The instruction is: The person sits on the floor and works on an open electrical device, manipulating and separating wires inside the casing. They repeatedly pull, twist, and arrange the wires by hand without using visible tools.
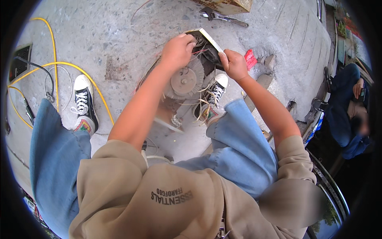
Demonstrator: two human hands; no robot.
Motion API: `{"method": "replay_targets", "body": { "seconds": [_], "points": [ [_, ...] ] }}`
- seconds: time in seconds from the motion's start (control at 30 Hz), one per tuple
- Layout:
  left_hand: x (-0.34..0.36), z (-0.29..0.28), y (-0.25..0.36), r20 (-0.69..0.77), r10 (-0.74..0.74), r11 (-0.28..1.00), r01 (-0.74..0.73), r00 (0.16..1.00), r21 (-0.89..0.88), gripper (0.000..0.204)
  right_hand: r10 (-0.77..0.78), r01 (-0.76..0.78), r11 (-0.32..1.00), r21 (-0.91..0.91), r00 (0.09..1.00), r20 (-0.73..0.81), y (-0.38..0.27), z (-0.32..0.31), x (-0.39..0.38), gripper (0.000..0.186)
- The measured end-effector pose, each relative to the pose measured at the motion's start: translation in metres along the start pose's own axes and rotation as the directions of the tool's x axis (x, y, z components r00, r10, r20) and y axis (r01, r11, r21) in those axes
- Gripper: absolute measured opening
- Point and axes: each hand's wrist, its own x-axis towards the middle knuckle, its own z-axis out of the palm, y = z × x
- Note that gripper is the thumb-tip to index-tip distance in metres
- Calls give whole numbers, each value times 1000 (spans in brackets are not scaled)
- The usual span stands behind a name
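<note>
Both arms (139,105) extended, the right hand (235,65) grips the casing (212,44) near the finned wheel (184,81); the left hand's (177,51) fingers curl at its wires, grasp unclear. A wrench (225,18) lies on concrete floor (99,36).

I count 2 hands (177,51) (235,64) at 1 wired housing (211,40), 1 finned wheel (184,81), 1 adj. wrench (227,18), 1 red scrap (250,59), 1 other pers. (341,109)

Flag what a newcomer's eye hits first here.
First, the round finned wheel near the picture's centre, just below the open, wire-filled housing between the left hand and right hand. Next, the bright yellow cable looping over the floor at left, and the red scrap just right of the right hand.
</note>
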Motion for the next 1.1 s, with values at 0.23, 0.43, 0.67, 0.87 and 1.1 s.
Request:
{"method": "replay_targets", "body": {
  "seconds": [0.23, 0.43, 0.67, 0.87, 1.1],
  "points": [
    [32, 5, -6, 27, -396, 914, 391, 918, 106, 25, 17, -17, 999, 34, 1000, -1, -5, -4, 6, 35],
    [5, 6, 5, -23, 45, 970, -38, 999, 239, 19, -4, 5, 1000, 19, 1000, -23, -5, -2, 0, 35],
    [31, 8, 0, 6, -323, 942, 321, 947, 96, 21, 36, -35, 999, 30, 999, -19, -4, -1, 2, 36],
    [4, 14, -1, -83, -21, 996, 27, 996, 80, 19, 45, -45, 999, 31, 999, 2, -2, -1, 0, 35],
    [20, 20, 9, -93, -239, 925, 197, 967, -325, 18, 66, -66, 997, 32, 998, 7, -6, -4, 2, 36]
  ]
}}
